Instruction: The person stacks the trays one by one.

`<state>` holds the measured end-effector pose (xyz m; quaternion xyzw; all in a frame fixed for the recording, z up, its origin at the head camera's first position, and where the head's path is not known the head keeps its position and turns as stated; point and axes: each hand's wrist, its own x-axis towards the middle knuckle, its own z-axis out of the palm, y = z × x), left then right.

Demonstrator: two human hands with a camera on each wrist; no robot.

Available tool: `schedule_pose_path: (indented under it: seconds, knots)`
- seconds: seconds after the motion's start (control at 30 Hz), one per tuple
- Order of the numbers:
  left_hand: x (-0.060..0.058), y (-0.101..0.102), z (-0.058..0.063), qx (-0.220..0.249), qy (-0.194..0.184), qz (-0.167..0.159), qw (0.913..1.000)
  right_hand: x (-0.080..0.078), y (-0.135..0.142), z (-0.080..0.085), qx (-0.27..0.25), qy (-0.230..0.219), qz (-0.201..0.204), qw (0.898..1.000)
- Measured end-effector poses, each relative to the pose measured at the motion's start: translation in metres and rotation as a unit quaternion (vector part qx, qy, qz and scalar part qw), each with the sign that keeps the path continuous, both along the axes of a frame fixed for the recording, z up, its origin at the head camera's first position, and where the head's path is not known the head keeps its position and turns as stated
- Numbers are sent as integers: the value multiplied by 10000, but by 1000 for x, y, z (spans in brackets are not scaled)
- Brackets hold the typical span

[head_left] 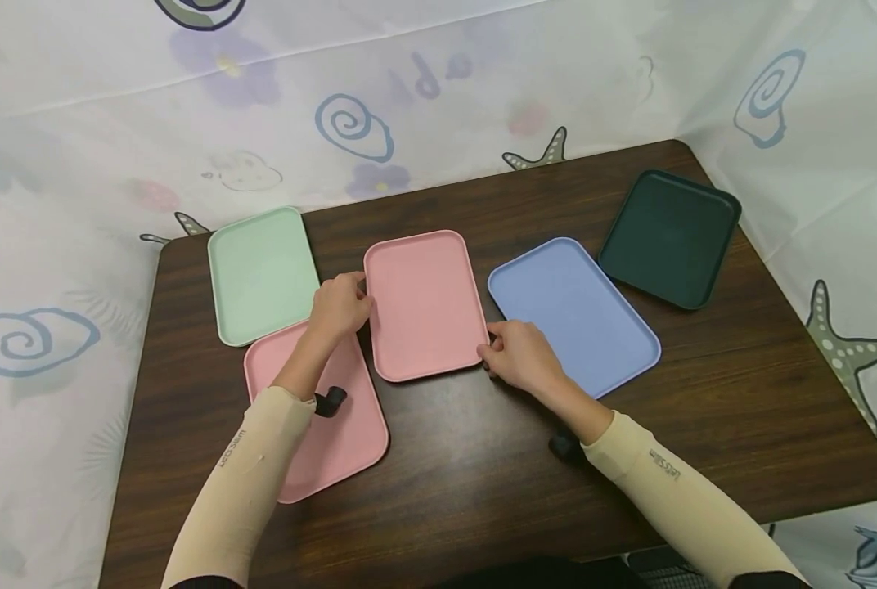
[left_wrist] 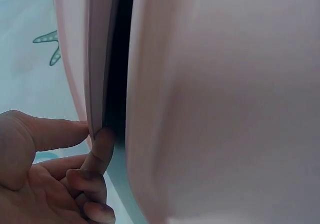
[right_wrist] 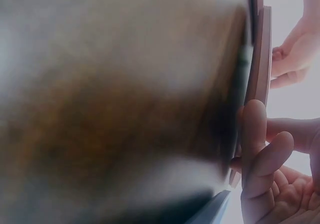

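A pink tray (head_left: 425, 304) lies near the middle of the table, with both hands at its sides. My left hand (head_left: 340, 304) pinches its left edge, and in the left wrist view the thumb and a finger of the left hand (left_wrist: 55, 179) meet on the rim. My right hand (head_left: 521, 353) pinches the lower right corner; in the right wrist view the fingers of the right hand (right_wrist: 272, 179) sit beneath the tray edge (right_wrist: 261, 58). Under my left forearm lies a second pink tray (head_left: 353, 442), partly hidden by the arm.
A mint green tray (head_left: 263, 274) lies at the back left. To the right are a blue tray (head_left: 578, 311), partly behind my right hand, and a dark green tray (head_left: 670, 237) near the table's far right corner. A patterned white cloth (head_left: 438, 98) hangs behind the brown table (head_left: 453, 474).
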<state>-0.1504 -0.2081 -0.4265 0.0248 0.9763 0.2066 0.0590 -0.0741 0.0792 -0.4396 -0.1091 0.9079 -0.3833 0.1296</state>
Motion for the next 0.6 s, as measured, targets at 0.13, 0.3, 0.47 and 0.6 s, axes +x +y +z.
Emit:
schedule_pose_path:
  seconds: [0.13,0.3,0.47,0.6]
  knots:
    - [-8,-1,-2,-5,11,47,10000,-8,-3,1,35,-18,-30,10000]
    - [-15,0,-4,-48,-40,120,9999,-16,-6,0,87,-65,-100,9999]
    - [-21,0,-4,-92,-45,129,9999,-20,-8,-1,120,-117,-132,9998]
    - [-24,0,-4,-100,-75,168,9998,-22,-9,-2,121,-131,-146,9997]
